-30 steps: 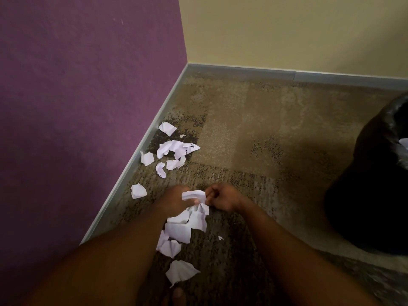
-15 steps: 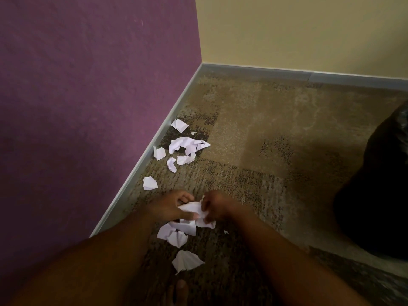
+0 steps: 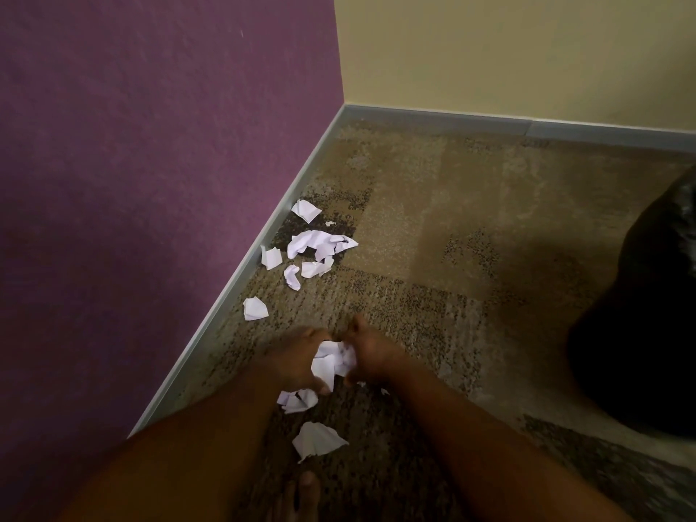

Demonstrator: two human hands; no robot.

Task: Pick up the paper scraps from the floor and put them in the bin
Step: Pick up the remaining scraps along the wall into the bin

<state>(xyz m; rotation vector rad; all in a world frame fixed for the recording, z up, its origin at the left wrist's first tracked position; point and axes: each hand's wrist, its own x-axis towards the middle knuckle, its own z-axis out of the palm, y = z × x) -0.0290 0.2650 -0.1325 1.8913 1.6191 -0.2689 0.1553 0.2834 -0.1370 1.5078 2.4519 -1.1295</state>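
My left hand (image 3: 292, 361) and my right hand (image 3: 373, 356) press together low over the carpet, both closed around a bunch of white paper scraps (image 3: 331, 361). Just below the hands lie a small scrap (image 3: 297, 400) and a larger one (image 3: 316, 439). Farther off, along the purple wall, sits a cluster of several scraps (image 3: 314, 248) and a single scrap (image 3: 255, 309). The bin with a black bag (image 3: 647, 333) stands at the right edge, partly cut off by the frame.
Patterned brown carpet (image 3: 452, 258) covers the floor. A purple wall (image 3: 150, 182) rises on the left and a yellow wall (image 3: 527, 50) at the back, with a grey baseboard (image 3: 233, 284) along both. My bare toe (image 3: 309, 484) shows at the bottom.
My hands have gathered scraps from the pile under them into one bunch and drawn together; fewer scraps lie beneath them. The view has shifted left, so the bin sits farther right.
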